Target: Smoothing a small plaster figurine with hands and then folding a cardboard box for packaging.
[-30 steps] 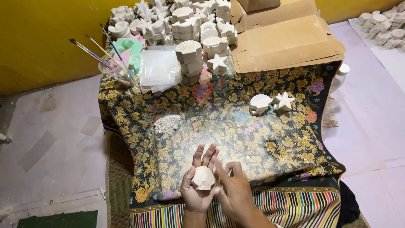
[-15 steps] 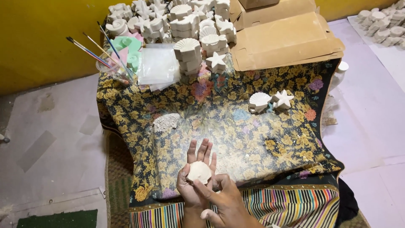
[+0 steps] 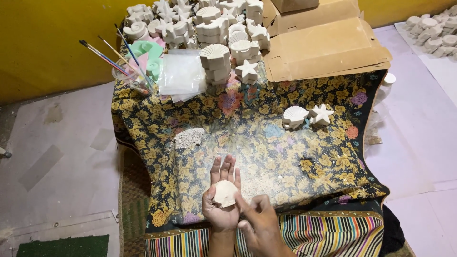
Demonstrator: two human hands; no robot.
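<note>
I am cradling a white plaster scallop-shell casting in my left hand, palm up, fingers open and flat beneath it, over the floral cloth spread on my lap. My right hand is working at the casting's lower right edge, fingers curled loosely with one fingertip touching the rim; I cannot tell whether it is holding a tool. White dust is lying on the cloth just beside the hands. In my judgement I am smoothing the edge; the next move calls for light pressure and turning the shell. A finished shell and star are sitting further up the cloth.
</note>
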